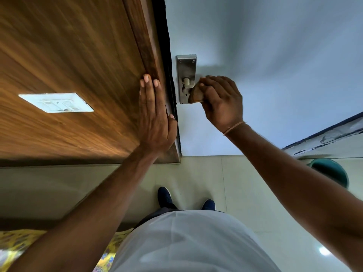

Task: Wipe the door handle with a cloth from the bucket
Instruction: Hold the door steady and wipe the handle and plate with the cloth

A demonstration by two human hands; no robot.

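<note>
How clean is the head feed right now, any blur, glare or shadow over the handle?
Head view: wide-angle bending is strong at the edges; the wood panel streaks with motion blur; the handle plate is fairly sharp; the right hand, gripping the cloth, throws a soft shadow on the door; a glare spot sits on the floor.

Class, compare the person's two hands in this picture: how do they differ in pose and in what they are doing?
The left hand lies flat, fingers straight, pressed on the wooden wall panel; the right hand is curled, gripping a brown cloth. The left hand holds nothing; the right hand holds the cloth against the metal door handle on the white door. Both are bare and raised to about the same height.
</note>
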